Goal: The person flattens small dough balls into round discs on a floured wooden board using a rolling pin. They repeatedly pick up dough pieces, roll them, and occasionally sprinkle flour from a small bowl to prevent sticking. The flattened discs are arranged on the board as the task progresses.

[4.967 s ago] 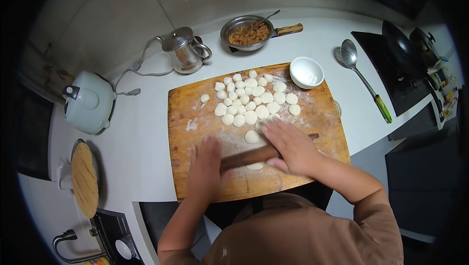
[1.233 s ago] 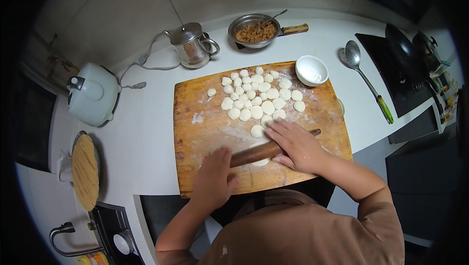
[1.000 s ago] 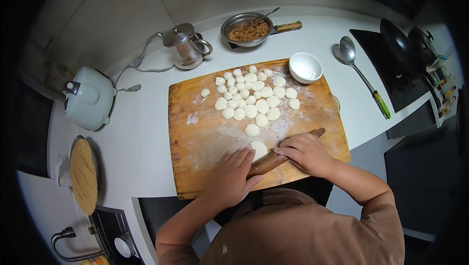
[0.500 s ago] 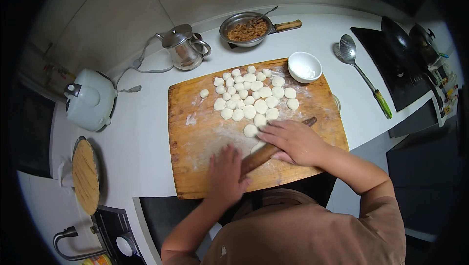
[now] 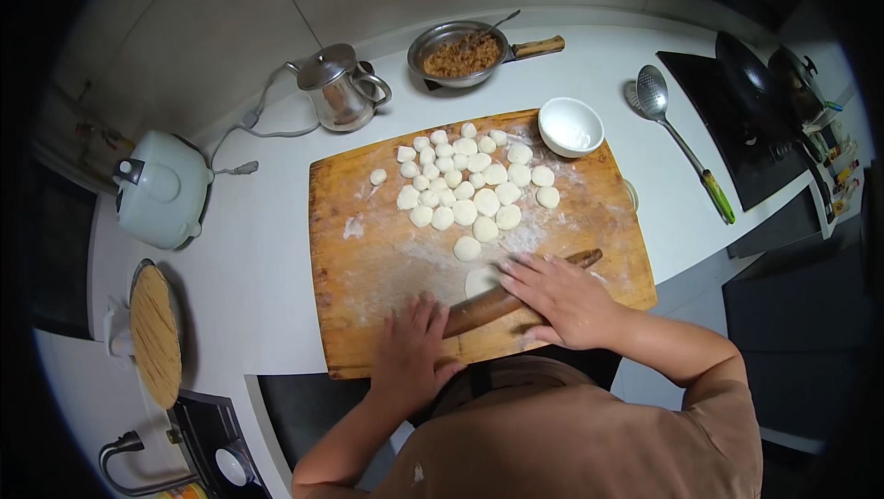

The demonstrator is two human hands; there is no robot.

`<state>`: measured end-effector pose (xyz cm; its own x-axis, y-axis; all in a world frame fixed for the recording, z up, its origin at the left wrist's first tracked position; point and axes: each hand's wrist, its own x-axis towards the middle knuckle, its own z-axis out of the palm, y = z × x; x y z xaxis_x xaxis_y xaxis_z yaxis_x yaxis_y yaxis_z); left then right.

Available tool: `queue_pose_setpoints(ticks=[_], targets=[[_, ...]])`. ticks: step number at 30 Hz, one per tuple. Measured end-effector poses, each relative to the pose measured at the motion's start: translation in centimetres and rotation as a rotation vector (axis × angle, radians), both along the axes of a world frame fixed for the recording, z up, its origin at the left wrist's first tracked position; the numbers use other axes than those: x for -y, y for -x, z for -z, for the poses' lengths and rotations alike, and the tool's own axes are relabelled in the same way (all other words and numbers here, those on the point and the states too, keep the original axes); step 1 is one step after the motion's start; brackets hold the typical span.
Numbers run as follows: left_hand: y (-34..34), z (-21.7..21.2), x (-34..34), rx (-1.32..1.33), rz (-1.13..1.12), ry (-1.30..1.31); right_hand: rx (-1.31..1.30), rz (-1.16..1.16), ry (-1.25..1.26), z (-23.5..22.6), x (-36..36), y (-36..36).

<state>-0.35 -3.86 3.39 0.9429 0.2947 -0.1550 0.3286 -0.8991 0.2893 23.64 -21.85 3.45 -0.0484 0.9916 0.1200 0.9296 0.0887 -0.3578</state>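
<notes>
Your left hand (image 5: 410,353) is open at the left end of the pin (image 5: 474,313), a bit blurry. Your right hand (image 5: 564,304) lies open and flat over the other side, with the pin's tip poking out past it. The pin slants on the board (image 5: 354,278), its right end farther from you. Between your hands, a flat dough round (image 5: 477,282) peeks out behind the pin. Little dough lumps (image 5: 464,213) sit farther away.

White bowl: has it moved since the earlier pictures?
No. Against the wooden board, the white bowl stays at the same far right corner; no shift either way shows.
</notes>
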Motion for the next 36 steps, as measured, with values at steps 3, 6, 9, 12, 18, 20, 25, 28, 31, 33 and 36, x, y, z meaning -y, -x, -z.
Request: queue_pose_setpoints(ticks=[3,6,9,12,18,20,25,28,31,33,36], targets=[[-1.4,0.9,-2.1,0.087,-0.06,-0.034,0.061,0.072,-0.069,0.0,-3.3,-1.1],[-3.8,0.0,-4.1,0.173,-0.114,-0.097,0.06,0.192,-0.147,1.0,-5.6,-2.7],[-3.8,-0.8,-4.0,0.157,-0.057,-0.073,0.037,0.218,-0.151,1.1,-4.5,-2.3],[-1.6,-1.1,-3.1,0.134,0.075,0.134,0.014,0.216,-0.083,0.6,-0.7,-0.3],[-3.2,-1.2,-3.8,0.123,0.02,0.295,-0.02,0.157,-0.116,1.0,2.7,1.5],[-5.2,-0.8,-4.1,0.139,-0.066,0.267,-0.048,0.153,-0.132,0.8,2.7,1.6],[-8.2,1.4,-3.6,0.232,-0.104,0.121,-0.046,0.174,-0.145,0.0,3.1,1.7],[-8.6,2.0,-3.5,0.284,-0.097,0.236,-0.034,0.168,-0.167,0.1,3.4,1.4],[-8.8,2.3,-3.4,0.275,-0.126,0.322,-0.046,0.16,-0.166,-0.1,3.3,1.4],[-8.8,1.9,-2.9,0.277,-0.195,0.452,-0.045,0.17,-0.181,0.0,3.4,1.5],[-8.6,2.3,-2.5,0.366,-0.295,0.831,-0.056,0.179,-0.188,0.2,3.6,1.5]])
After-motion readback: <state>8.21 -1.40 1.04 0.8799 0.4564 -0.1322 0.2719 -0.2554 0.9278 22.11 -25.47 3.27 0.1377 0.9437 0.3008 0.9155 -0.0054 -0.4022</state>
